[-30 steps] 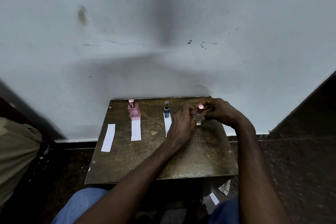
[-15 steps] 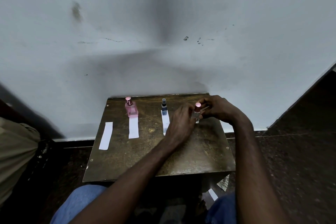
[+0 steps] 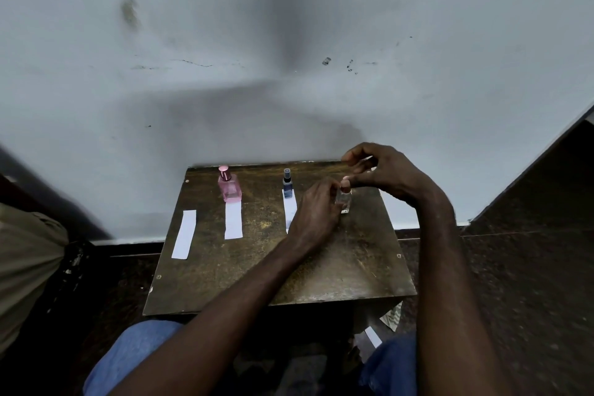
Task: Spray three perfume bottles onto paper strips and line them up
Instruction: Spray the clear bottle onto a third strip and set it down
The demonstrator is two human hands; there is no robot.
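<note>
My left hand grips a small clear bottle standing at the back right of the brown table. Just above it, my right hand has curled fingers, and its thumb and fingertips pinch the bottle's pink cap. To the left, a pink bottle stands on the far end of a white paper strip. A small dark blue bottle stands on another strip, partly hidden by my left hand. A third strip lies bare at the table's left edge.
A pale wall rises right behind the table. Beige cloth is at the far left. On the dark floor under the table's right front corner lie a loose paper strip and a folded scrap. My knees in blue jeans sit below.
My right hand has lifted a little and its fingers have spread above the clear bottle's top. My left hand keeps hold of the bottle. The view has shifted slightly.
</note>
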